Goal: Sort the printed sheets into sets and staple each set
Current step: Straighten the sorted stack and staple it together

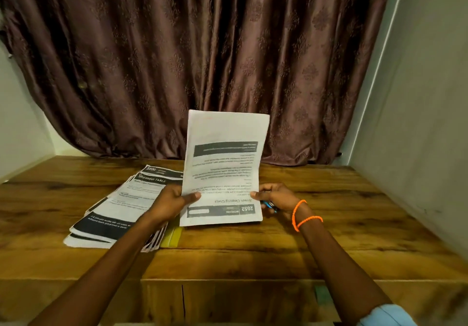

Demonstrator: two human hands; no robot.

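A thin set of white printed sheets with dark header bands [222, 171] is held upright over the middle of the desk, its lower edge near the wood and its print upside down to the viewer. It is pinched at the lower left edge by the left hand [174, 200] and at the lower right edge by the right hand [274, 198], thumbs on the facing side. A small blue object [269, 205] is also kept in the right hand — what it is cannot be told.

The paper is judged light, limp and easily creased; a hold at both side edges keeps it flat, and the sheets may slip apart unless squared.

To the left, a fanned pile of white and black printed sheets [119, 214] lies flat, with a yellow-green folder edge [173, 237] showing at its right. The brown wood-grain desk [329, 237] looks smooth. Behind it hangs a brown patterned curtain [177, 47] — glossy, in deep folds.
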